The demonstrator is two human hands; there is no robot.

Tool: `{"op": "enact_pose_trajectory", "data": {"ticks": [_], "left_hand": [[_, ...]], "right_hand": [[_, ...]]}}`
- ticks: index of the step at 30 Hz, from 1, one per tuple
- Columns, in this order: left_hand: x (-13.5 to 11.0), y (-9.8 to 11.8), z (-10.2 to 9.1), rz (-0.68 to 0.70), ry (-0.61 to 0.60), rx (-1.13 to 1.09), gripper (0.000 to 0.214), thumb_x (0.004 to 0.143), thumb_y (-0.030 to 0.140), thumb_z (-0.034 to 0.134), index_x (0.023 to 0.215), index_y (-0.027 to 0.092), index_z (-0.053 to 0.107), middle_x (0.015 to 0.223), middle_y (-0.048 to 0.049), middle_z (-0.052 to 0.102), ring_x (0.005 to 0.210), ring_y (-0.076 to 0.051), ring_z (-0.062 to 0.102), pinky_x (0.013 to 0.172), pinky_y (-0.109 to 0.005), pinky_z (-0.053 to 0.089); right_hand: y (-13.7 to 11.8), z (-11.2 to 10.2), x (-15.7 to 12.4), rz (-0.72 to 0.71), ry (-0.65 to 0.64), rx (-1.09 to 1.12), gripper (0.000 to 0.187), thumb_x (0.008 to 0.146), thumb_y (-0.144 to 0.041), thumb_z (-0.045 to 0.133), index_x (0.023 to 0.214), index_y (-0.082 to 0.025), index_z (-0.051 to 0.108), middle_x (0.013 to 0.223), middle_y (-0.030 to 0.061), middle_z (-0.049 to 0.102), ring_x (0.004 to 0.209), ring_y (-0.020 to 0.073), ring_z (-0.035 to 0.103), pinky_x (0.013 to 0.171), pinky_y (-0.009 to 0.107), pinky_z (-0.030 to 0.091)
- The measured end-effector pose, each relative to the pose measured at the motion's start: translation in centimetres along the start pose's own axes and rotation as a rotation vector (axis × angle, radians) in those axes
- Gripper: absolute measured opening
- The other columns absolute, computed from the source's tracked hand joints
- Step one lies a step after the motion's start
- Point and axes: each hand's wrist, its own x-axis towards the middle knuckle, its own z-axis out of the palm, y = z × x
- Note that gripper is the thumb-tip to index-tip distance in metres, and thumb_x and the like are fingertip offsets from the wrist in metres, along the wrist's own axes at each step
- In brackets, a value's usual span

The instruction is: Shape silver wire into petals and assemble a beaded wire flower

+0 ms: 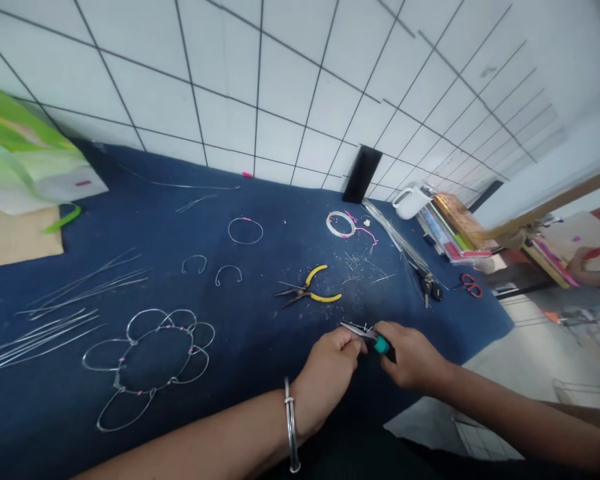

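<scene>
My right hand (410, 357) is closed around pliers (381, 344) with teal and black handles, their jaws pointing left. My left hand (333, 360), with a silver bangle at the wrist, pinches a short piece of wire (365, 327) at those jaws; most of the wire is hidden by the fingers. Just beyond my hands, yellow-handled pliers (307, 292) lie spread on the dark blue cloth (265, 373). To the left is a flower-shaped wire frame (155, 328), a ring with several loops and pink ties. Two curved wire pieces (229, 268) (194, 257) and a wire ring (245, 220) lie further back.
Straight wires (45, 337) lie at the left, below a green and white bag (35, 147). At the back right are a white spool (341, 225) with pink thread, a wire bundle (395, 233), a black block (363, 173), keys (430, 287), red scissors (471, 285), a mug (411, 201) and books (453, 227).
</scene>
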Motion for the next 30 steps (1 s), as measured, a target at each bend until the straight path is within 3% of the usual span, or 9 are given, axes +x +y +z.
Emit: {"op": "enact_pose_trajectory", "data": {"ticks": [2, 4, 8, 11, 20, 30], "left_hand": [[-0.2, 0.2, 0.0, 0.041, 0.002, 0.014, 0.016, 0.079, 0.019, 0.038, 0.077, 0.014, 0.053, 0.049, 0.0067, 0.029, 0.046, -0.008, 0.024, 0.044, -0.021, 0.020], [-0.2, 0.5, -0.2, 0.118, -0.013, 0.072, 0.016, 0.079, 0.019, 0.039, 0.075, 0.015, 0.054, 0.050, 0.0065, 0.029, 0.048, -0.008, 0.024, 0.046, -0.020, 0.021], [0.1, 1.3, -0.9, 0.312, -0.081, 0.164, 0.019, 0.080, 0.021, 0.040, 0.067, 0.015, 0.051, 0.056, 0.0045, 0.036, 0.054, -0.009, 0.030, 0.052, -0.021, 0.026], [0.4, 1.8, -1.3, 0.381, -0.103, 0.160, 0.020, 0.081, 0.019, 0.039, 0.062, 0.015, 0.046, 0.059, 0.0041, 0.038, 0.057, -0.009, 0.033, 0.056, -0.021, 0.028], [1.1, 1.9, -2.0, 0.227, -0.112, 0.184, 0.018, 0.080, 0.021, 0.038, 0.066, 0.016, 0.048, 0.055, 0.0058, 0.031, 0.050, -0.008, 0.025, 0.048, -0.021, 0.022], [0.5, 3.2, -2.4, 0.179, -0.140, 0.262, 0.016, 0.078, 0.022, 0.041, 0.066, 0.016, 0.051, 0.055, 0.0052, 0.036, 0.051, -0.009, 0.027, 0.050, -0.021, 0.024]], "right_hand": [[-0.1, -0.3, -0.1, -0.024, 0.050, 0.012, 0.024, 0.062, -0.014, 0.050, 0.086, -0.018, 0.049, 0.080, 0.0034, 0.053, 0.074, 0.0162, 0.049, 0.068, 0.027, 0.037], [-0.2, -0.4, -0.2, -0.005, 0.005, 0.192, 0.018, 0.063, -0.012, 0.047, 0.080, -0.018, 0.048, 0.072, 0.0002, 0.051, 0.065, 0.0130, 0.048, 0.061, 0.024, 0.038], [-0.1, -0.3, 0.0, 0.025, -0.339, 0.822, 0.014, 0.064, -0.012, 0.044, 0.076, -0.018, 0.046, 0.059, -0.0044, 0.046, 0.047, 0.0078, 0.043, 0.045, 0.020, 0.037], [0.1, -0.3, 0.4, 0.007, -0.516, 1.076, 0.012, 0.066, -0.014, 0.046, 0.077, -0.016, 0.048, 0.058, -0.0036, 0.048, 0.043, 0.0078, 0.045, 0.041, 0.020, 0.038], [-0.2, -0.4, 1.4, 0.014, -0.385, 1.065, 0.015, 0.065, -0.010, 0.051, 0.078, -0.016, 0.048, 0.061, -0.0049, 0.046, 0.049, 0.0065, 0.046, 0.049, 0.021, 0.041], [-1.2, -1.4, 1.0, 0.014, -0.417, 1.066, 0.019, 0.066, -0.014, 0.057, 0.083, -0.015, 0.048, 0.066, -0.0025, 0.049, 0.059, 0.0096, 0.049, 0.060, 0.026, 0.042]]}}
